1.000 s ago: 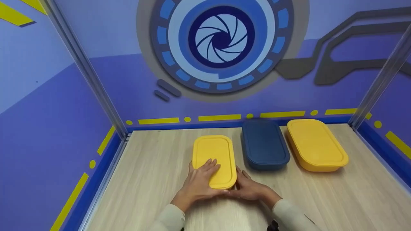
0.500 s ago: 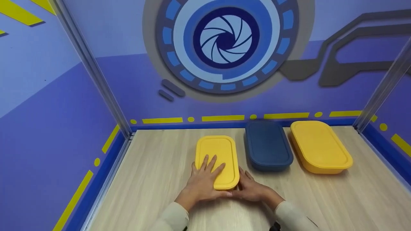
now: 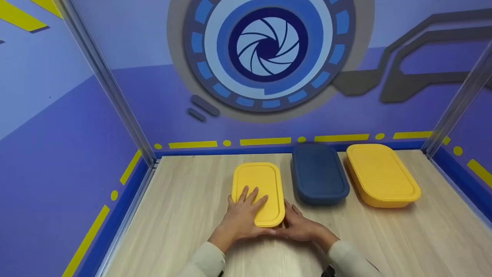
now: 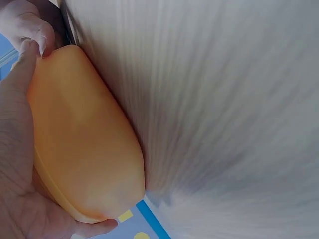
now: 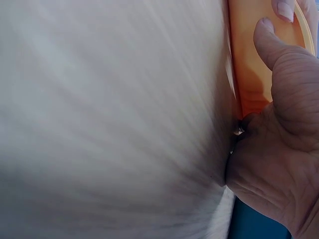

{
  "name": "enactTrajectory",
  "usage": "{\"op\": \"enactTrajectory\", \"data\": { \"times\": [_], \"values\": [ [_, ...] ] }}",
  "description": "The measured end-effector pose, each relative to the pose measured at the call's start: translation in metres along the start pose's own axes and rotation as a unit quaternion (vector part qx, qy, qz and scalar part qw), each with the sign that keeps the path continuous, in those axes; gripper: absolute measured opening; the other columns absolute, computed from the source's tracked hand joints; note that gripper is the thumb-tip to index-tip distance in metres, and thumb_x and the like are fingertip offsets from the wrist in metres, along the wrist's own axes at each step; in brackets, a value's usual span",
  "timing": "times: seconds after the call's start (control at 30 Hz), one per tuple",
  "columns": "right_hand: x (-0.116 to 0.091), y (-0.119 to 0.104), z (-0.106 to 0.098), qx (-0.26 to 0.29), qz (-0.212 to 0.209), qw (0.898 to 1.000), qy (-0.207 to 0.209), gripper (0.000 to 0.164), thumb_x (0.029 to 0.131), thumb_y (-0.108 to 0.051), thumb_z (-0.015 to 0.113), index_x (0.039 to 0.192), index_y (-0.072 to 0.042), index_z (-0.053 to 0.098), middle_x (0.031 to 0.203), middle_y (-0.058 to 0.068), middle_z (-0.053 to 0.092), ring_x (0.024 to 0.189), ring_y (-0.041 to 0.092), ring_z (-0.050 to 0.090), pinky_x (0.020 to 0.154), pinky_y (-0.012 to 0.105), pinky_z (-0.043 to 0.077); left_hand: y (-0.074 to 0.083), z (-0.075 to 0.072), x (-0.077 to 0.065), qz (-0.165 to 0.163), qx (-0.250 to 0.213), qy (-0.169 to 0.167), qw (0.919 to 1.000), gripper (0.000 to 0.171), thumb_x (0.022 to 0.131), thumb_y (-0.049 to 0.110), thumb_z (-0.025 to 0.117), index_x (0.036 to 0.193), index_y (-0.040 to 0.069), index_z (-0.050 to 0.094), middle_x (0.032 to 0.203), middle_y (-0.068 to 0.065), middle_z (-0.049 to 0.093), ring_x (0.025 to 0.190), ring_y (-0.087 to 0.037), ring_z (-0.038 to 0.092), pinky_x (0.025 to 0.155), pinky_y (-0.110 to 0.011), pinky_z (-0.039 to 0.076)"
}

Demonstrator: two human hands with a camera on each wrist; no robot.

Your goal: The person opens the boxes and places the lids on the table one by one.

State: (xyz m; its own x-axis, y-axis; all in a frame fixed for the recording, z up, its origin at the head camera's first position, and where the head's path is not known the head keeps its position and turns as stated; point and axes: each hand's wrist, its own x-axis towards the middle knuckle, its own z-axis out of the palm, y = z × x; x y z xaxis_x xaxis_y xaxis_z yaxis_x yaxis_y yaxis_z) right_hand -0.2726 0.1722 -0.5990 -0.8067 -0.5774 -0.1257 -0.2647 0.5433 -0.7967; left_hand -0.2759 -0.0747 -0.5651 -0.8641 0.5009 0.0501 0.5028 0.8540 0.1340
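A yellow lidded food container (image 3: 265, 192) stands near the middle of the wooden table. Spread straight across the near-left part of its lid are the fingers of my left hand (image 3: 239, 221). That hand's thumb reaches along the near end, and its little finger lies at the side in the left wrist view. My right hand (image 3: 301, 227) holds the near right corner, thumb at the near end and fingers along the right side. Both thumb tips meet at the near end, seen over the orange-looking container wall (image 5: 249, 55) in the right wrist view.
Right of the held container stands a dark blue lidded container (image 3: 321, 175), with a second, larger yellow container (image 3: 384, 175) beyond it. Printed blue-purple panels (image 3: 146, 96) rise behind and at both sides of the wooden table (image 3: 184, 200).
My left hand's fingers have spread wider on the lid since a second ago. The right hand keeps its hold, and the containers stay in place; the head view shifts slightly.
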Motion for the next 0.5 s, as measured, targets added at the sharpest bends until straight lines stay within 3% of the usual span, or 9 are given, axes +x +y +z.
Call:
{"op": "enactTrajectory", "data": {
  "times": [0.17, 0.5],
  "values": [
    [-0.0001, -0.0007, 0.0, -0.007, -0.003, 1.0, 0.003, 0.109, 0.098, -0.056, 0.072, 0.174, -0.016, 0.005, 0.181, 0.018, -0.008, 0.168, 0.041, -0.012, 0.128, 0.073, -0.009, -0.0007, -0.0007, -0.0014, -0.004, -0.004, -0.001, 1.0, 0.111, 0.076, 0.099, 0.055, 0.167, 0.037, 0.036, 0.177, -0.007, 0.032, 0.165, -0.042, 0.026, 0.115, -0.082, 0.031],
    [0.0007, -0.0004, 0.0003, -0.005, -0.013, 1.0, 0.013, 0.111, 0.096, -0.053, 0.075, 0.174, -0.015, 0.005, 0.181, 0.019, -0.009, 0.168, 0.041, -0.009, 0.128, 0.074, -0.007, -0.0053, -0.0051, -0.0007, 0.011, -0.018, -0.013, 0.9997, 0.116, 0.073, 0.096, 0.064, 0.168, 0.035, 0.034, 0.178, -0.009, 0.029, 0.166, -0.043, 0.023, 0.113, -0.083, 0.033]
  ]
}}
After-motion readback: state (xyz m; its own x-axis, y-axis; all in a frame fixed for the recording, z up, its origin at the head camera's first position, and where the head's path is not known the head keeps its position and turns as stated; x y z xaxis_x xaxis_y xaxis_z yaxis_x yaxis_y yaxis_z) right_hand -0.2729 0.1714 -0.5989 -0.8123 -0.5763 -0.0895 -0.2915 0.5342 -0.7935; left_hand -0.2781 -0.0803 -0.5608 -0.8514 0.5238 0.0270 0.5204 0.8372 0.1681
